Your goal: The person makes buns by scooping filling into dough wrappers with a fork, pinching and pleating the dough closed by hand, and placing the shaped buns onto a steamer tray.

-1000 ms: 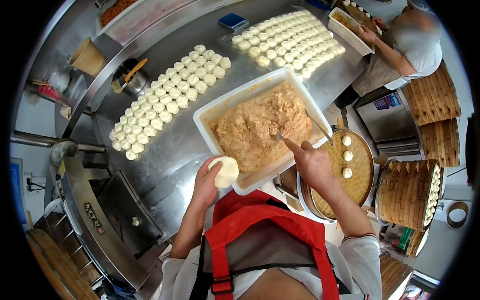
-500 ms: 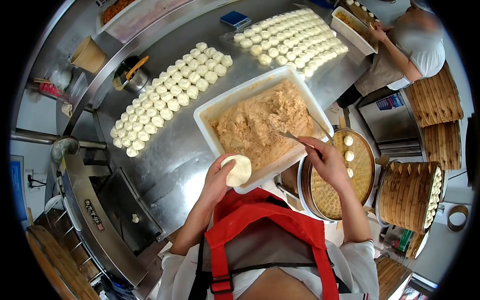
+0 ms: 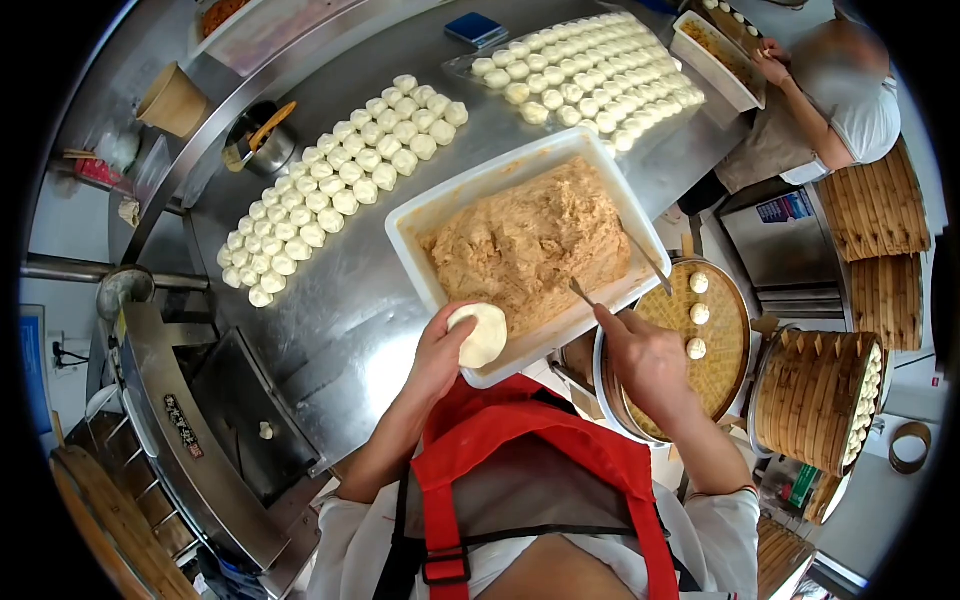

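A round, flat dough wrapper (image 3: 484, 337) lies in my left hand (image 3: 437, 352), which grips its left edge beside the near left corner of a white tub (image 3: 408, 235). The tub holds a heap of orange-brown minced filling (image 3: 530, 240). My right hand (image 3: 645, 360) is closed round the handle of a thin metal tool (image 3: 581, 292), whose tip is at the near part of the filling. A second metal utensil (image 3: 650, 262) leans on the tub's right rim. Rows of small dough pieces (image 3: 345, 180) stand on the metal table left of the tub.
More dough pieces (image 3: 590, 80) lie on plastic at the back, near a blue scale (image 3: 476, 30). A round steamer (image 3: 680, 385) with three buns stands right, beside stacked steamers (image 3: 812, 400). A co-worker (image 3: 825, 110) handles something small by another tub. A metal pot (image 3: 262, 140) stands left.
The wrapper and my left hand have shifted slightly right since the first frame. My right hand pulled the tool back toward the tub's near edge, then moved slightly left. The co-worker's hands have shifted.
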Motion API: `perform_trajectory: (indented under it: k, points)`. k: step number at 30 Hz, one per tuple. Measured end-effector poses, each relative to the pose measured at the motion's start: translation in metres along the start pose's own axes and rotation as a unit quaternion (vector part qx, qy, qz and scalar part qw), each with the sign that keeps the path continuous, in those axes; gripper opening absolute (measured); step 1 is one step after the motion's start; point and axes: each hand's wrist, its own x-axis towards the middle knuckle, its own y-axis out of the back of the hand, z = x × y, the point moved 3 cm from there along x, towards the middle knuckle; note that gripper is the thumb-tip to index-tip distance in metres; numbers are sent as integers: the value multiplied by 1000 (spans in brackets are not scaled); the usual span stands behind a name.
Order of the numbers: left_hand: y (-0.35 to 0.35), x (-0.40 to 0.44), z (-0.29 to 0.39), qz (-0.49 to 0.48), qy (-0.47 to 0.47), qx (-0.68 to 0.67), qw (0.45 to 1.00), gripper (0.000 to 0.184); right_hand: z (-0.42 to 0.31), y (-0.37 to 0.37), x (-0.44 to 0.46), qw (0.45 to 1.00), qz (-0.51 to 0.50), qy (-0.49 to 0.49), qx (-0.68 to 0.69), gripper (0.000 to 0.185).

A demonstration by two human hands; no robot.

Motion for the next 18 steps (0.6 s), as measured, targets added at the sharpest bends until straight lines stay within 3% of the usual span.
perform_trajectory:
  k: [6,9,12,18]
  points:
    - [5,1,-3,8,-1,-7,1000,28,-2,-17,20,998,-29,-25,57,38]
    - [10,3,-8,6,-1,-3,1000,31,23,-44,26,965,53,-34,255,28]
    - [9,4,-6,14,-3,-7,1000,32,38,-61,27,867,-97,-213,440,19]
    - [11,3,3,39,-25,-1,999,32,49,-93,20,619,-192,-309,696,24]
